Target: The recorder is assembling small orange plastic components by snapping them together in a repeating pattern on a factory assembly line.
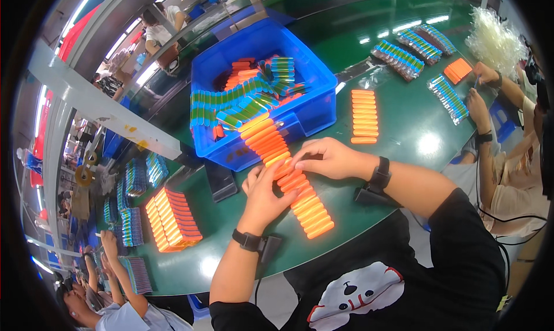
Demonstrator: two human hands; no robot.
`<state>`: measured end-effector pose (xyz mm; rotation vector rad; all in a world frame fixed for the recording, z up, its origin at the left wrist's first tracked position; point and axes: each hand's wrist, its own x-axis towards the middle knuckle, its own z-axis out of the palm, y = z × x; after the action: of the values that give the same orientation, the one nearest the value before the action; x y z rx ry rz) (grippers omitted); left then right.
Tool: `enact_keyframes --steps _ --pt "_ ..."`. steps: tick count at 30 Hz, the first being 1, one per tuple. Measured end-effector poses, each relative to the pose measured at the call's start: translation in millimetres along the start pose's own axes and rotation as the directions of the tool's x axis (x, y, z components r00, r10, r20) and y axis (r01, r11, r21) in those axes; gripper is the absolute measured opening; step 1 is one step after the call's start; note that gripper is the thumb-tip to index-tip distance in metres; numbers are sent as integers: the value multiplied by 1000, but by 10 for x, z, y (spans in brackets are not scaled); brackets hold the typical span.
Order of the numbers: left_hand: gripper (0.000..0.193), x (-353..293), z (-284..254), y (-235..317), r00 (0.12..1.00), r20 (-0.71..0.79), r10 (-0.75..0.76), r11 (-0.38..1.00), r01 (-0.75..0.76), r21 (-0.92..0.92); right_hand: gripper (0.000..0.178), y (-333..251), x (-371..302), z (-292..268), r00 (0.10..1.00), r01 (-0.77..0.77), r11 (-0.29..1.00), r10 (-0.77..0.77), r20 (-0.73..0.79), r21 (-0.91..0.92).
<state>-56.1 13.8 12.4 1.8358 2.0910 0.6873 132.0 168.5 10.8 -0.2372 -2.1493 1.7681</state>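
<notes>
A long strip of orange round-ended sticks [311, 214], laid side by side, runs from the rim of the blue bin [314, 120] toward me across the green table. My left hand [266, 193] grips the strip's left side near its middle, thumb and fingers closed around it. On the opposite side, my right hand [328, 158] pinches the strip between thumb and fingertips. The strip's far end overlaps the bin's near wall. In the bin lie more orange sticks and several strips with green and blue wrapping [231, 103].
Right of the bin lies a row of orange sticks [364, 116]. A stacked orange block [171, 220] stands at left, near wrapped bundles [131, 227]. More wrapped packs [398, 60] and clear plastic film [495, 42] are at far right. Co-workers' hands [480, 109] work on both sides.
</notes>
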Motion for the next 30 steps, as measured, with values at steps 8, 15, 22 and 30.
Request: enact_keyframes --steps 8,15,22,30 --pt "79 0 8 0 999 -30 19 999 -20 -26 18 37 107 176 993 85 925 -111 -50 -370" --pt "78 5 -24 32 1000 -17 9 999 -9 -44 16 33 26 70 980 108 908 -165 -107 -406" --pt "79 12 -6 23 1000 -26 4 999 -6 -43 16 44 57 164 978 132 934 -178 -112 -332" --pt "83 12 20 4 999 -30 13 1000 -14 -14 16 117 107 220 969 157 920 -213 -123 -358"
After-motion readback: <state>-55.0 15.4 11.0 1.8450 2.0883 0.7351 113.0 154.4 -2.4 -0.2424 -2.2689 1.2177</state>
